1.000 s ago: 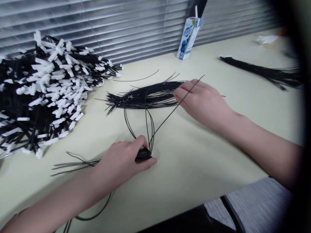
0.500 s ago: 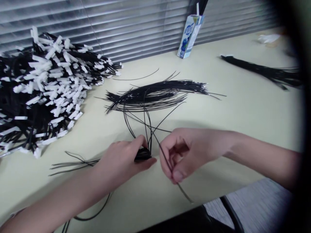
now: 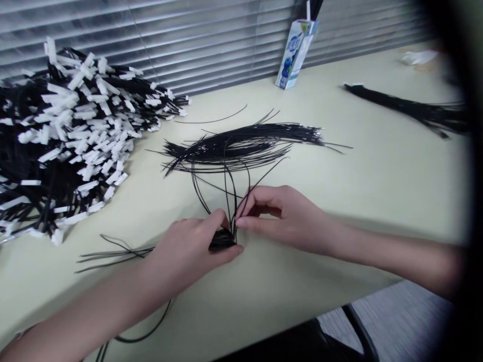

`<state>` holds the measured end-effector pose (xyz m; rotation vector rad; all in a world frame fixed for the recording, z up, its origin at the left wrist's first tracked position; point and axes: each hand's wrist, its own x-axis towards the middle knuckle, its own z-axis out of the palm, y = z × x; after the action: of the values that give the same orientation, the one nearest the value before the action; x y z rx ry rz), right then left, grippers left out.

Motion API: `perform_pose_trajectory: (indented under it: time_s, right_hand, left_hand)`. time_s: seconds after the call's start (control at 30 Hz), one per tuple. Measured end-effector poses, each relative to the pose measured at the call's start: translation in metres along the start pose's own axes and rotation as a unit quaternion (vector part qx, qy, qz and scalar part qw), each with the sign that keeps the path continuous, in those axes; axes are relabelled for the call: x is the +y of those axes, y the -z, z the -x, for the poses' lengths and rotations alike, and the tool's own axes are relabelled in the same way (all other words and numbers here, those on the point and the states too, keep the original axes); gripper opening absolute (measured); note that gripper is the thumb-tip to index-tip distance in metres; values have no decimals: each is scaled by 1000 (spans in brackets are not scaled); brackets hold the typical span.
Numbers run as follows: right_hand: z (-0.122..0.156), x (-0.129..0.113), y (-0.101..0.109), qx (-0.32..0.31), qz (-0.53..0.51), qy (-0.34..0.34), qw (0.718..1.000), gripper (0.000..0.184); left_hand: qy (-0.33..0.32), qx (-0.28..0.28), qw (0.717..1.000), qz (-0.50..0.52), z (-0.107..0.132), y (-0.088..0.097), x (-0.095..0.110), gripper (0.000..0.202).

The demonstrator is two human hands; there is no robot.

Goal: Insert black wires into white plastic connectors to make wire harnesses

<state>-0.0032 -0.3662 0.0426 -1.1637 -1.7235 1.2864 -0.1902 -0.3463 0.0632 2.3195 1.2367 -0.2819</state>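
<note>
My left hand (image 3: 188, 254) rests on the pale table (image 3: 339, 191), pinched shut on a small gathered bunch of thin black strands (image 3: 222, 240). Their free ends arc up and away from the fingers. My right hand (image 3: 281, 216) sits just right of it, thumb and forefinger pinched on one black strand (image 3: 245, 198) at the bunch. Beyond both hands lies a loose sheaf of black strands (image 3: 241, 146), spread flat on the table.
A big heap of black strands with white tags (image 3: 64, 136) fills the far left. A small drink carton (image 3: 296, 53) stands by the window blinds. Another black bundle (image 3: 407, 108) lies at the far right. Loose strands (image 3: 113, 251) trail under my left forearm.
My right hand drew one strand from the far sheaf down toward me, then brought it to the bunch in my left hand. My left hand stayed put.
</note>
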Motion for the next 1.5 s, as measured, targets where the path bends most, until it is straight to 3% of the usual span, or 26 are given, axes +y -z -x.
perform_pose_trajectory:
  time_s: [0.27,0.57,0.87,1.13,1.5]
  right_hand:
    - [3,-2,-1,1,52,47,998,7]
    - [7,-6,-4,-38,142,88,985,5]
    - [7,-2,-7,-79,217,110,967,11]
    - [7,1,-5,-76,258,152,951,16]
    - [7,6,-11,-71,320,245,912,22]
  left_hand:
    - [-7,7,1000,-9,1,1,1,29]
    - [-18,18,1000,3,0,-5,-4,27]
    - [-12,12,1000,18,0,-4,-2,24]
    - [-10,5,1000,5,1,-3,-1,23]
    - [-42,51,998,-4,-1,-14,-11,25]
